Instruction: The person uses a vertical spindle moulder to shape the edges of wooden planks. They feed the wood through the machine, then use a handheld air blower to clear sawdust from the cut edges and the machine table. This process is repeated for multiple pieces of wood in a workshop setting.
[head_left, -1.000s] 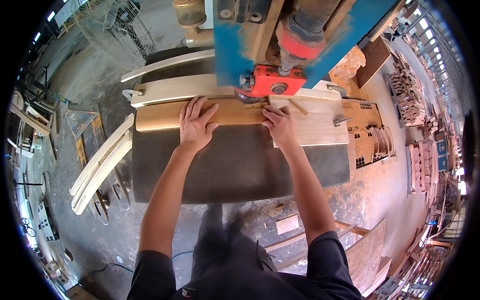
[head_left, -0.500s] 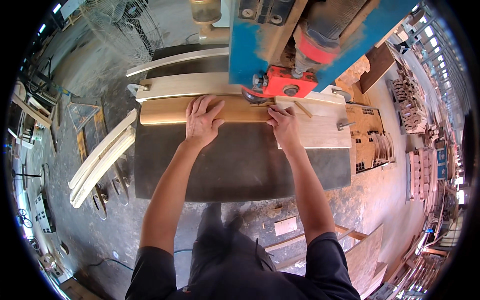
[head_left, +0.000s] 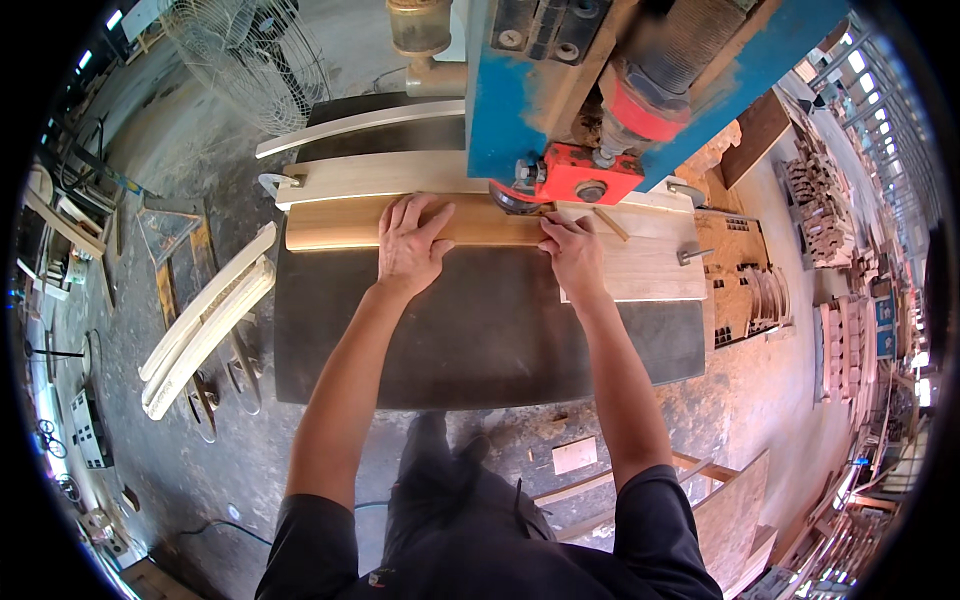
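Note:
A long honey-brown wooden piece [head_left: 330, 228] lies along the machine's dark metal table [head_left: 350, 355], against a pale wooden strip [head_left: 360, 172]. My left hand [head_left: 413, 240] grips it near the middle, fingers splayed over the top and thumb at the front edge. My right hand [head_left: 573, 250] pinches its right end, beside a pale board [head_left: 645, 265] with a thin stick [head_left: 611, 225] on it. Just above sit a red machine block [head_left: 590, 175] and a dark round part [head_left: 515, 205], mounted on a blue upright [head_left: 505, 110]. What lies beneath my fingertips is hidden.
Curved pale pieces [head_left: 205, 325] rest on a stand at left; another curved strip [head_left: 350, 130] lies behind. A wire fan [head_left: 240, 65] stands at back left. At right are stacked wooden parts [head_left: 815, 200] and sawdust [head_left: 740, 310]; a plywood sheet [head_left: 725, 510] is below right.
The scene sits slightly farther right in the picture, as the view has shifted. Both hands keep their grip on the brown piece, with little visible movement along the table.

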